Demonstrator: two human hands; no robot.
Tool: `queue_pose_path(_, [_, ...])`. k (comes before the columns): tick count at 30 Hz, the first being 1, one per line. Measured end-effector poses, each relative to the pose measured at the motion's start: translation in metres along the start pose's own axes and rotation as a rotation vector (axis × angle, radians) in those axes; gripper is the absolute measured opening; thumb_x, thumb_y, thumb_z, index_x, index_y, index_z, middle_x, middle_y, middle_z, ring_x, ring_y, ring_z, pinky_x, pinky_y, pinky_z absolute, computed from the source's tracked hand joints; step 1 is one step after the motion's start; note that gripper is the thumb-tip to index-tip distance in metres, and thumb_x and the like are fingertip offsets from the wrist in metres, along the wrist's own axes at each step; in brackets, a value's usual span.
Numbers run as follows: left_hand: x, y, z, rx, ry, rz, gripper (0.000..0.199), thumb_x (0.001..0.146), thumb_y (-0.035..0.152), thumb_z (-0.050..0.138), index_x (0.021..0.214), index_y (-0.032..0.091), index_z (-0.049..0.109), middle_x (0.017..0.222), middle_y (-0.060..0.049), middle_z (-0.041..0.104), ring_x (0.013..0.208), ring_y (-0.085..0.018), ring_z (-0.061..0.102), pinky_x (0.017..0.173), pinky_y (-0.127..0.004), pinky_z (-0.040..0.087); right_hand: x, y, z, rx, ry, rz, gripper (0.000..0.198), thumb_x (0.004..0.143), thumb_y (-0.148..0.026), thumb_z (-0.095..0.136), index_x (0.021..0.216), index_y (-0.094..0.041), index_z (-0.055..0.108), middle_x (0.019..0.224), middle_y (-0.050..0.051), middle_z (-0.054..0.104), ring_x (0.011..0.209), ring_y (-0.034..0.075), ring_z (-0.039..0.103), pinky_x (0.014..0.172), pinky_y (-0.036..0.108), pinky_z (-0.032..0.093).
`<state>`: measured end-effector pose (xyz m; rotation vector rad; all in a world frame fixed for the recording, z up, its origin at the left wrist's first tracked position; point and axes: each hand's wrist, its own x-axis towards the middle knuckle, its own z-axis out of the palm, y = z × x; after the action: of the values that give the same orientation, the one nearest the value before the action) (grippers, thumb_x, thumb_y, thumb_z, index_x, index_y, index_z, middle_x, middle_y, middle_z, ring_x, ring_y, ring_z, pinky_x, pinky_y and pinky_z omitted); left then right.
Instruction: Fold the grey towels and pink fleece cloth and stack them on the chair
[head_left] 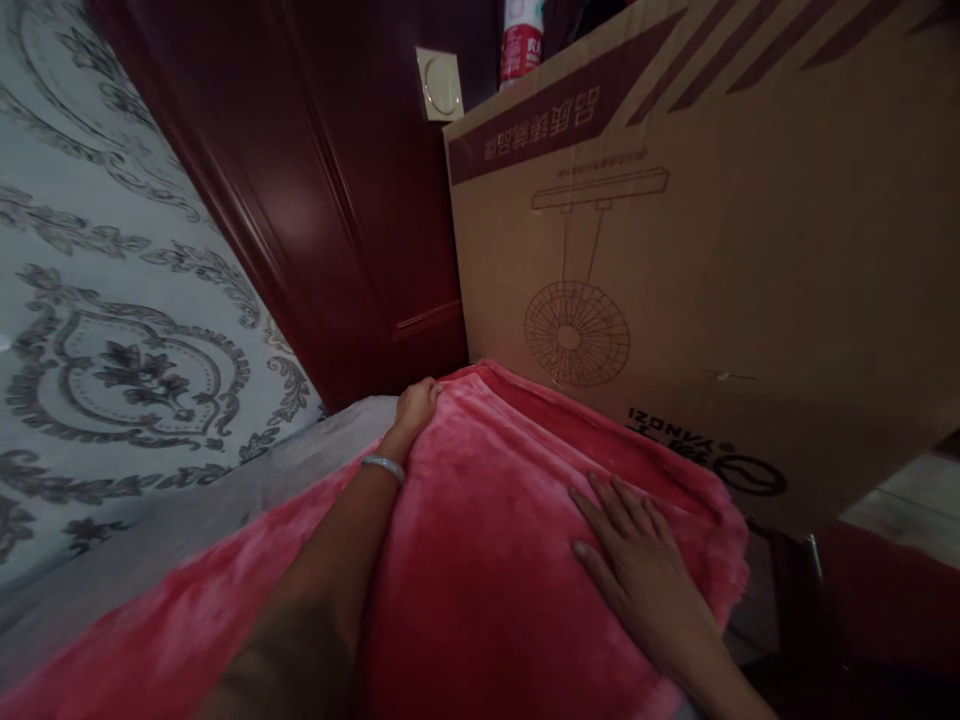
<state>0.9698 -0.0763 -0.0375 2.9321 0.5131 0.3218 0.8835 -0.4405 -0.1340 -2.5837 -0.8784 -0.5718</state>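
A red and pink plush blanket spreads out below me, narrowing toward a far corner by the dark red panel. At that far corner my left hand, with a bracelet on the wrist, is closed with its fingers curled on the blanket's edge. My right hand lies flat on the blanket's right part, fingers stretched out and slightly spread. Beyond the right hand the blanket's edge folds up in a loose ridge against the box. A pale grey sheet shows along the blanket's left side.
A large cardboard box printed with a fan drawing stands upright along the right. A red-labelled bottle rises behind its top edge. The dark red panel closes off the far side, and patterned wallpaper covers the left wall.
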Motion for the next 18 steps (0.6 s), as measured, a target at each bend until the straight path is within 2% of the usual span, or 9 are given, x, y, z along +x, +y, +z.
queue_pose_path(6, [0.008, -0.001, 0.008, 0.040, -0.062, -0.012, 0.035, 0.099, 0.039, 0.045, 0.106, 0.019, 0.073, 0.109, -0.011, 0.075, 0.107, -0.025, 0.067, 0.092, -0.032, 0.047, 0.001, -0.002, -0.004, 0.006, -0.023, 0.014, 0.055, 0.100, -0.052, 0.036, 0.149, -0.029, 0.048, 0.159, 0.005, 0.039, 0.149, 0.029, 0.030, 0.118, 0.058, 0.027])
queue_pose_path(10, [0.000, 0.002, -0.006, 0.035, -0.047, 0.011, 0.036, 0.099, 0.035, 0.045, 0.118, 0.017, 0.068, 0.113, -0.011, 0.073, 0.105, -0.024, 0.068, 0.089, -0.031, 0.050, 0.005, -0.006, -0.009, 0.007, -0.069, 0.043, 0.055, 0.099, -0.051, 0.039, 0.148, -0.029, 0.048, 0.159, 0.005, 0.039, 0.149, 0.030, 0.029, 0.119, 0.057, 0.025])
queue_pose_path(13, [-0.024, 0.010, -0.019, 0.039, 0.022, 0.052, 0.045, 0.099, 0.032, 0.041, 0.137, 0.012, 0.056, 0.134, -0.017, 0.063, 0.123, -0.027, 0.059, 0.104, -0.037, 0.045, 0.007, -0.009, -0.014, 0.007, -0.115, 0.070, 0.054, 0.099, -0.049, 0.040, 0.148, -0.028, 0.049, 0.160, 0.005, 0.038, 0.149, 0.031, 0.027, 0.120, 0.056, 0.024])
queue_pose_path(16, [-0.065, 0.018, -0.022, 0.059, 0.084, 0.259, 0.055, 0.099, 0.039, 0.041, 0.149, 0.016, 0.043, 0.153, -0.015, 0.046, 0.142, -0.029, 0.039, 0.118, -0.046, 0.030, 0.009, -0.011, -0.017, 0.006, -0.142, 0.089, 0.054, 0.099, -0.047, 0.040, 0.149, -0.027, 0.048, 0.160, 0.007, 0.037, 0.150, 0.030, 0.026, 0.120, 0.056, 0.022])
queue_pose_path(18, [-0.095, 0.019, -0.017, 0.090, 0.058, 0.382, 0.060, 0.098, 0.046, 0.043, 0.153, 0.022, 0.037, 0.162, -0.011, 0.033, 0.151, -0.032, 0.024, 0.122, -0.054, 0.019, 0.009, -0.012, -0.018, 0.001, -0.142, 0.091, 0.053, 0.100, -0.045, 0.039, 0.149, -0.026, 0.048, 0.160, 0.008, 0.038, 0.150, 0.030, 0.025, 0.120, 0.056, 0.022])
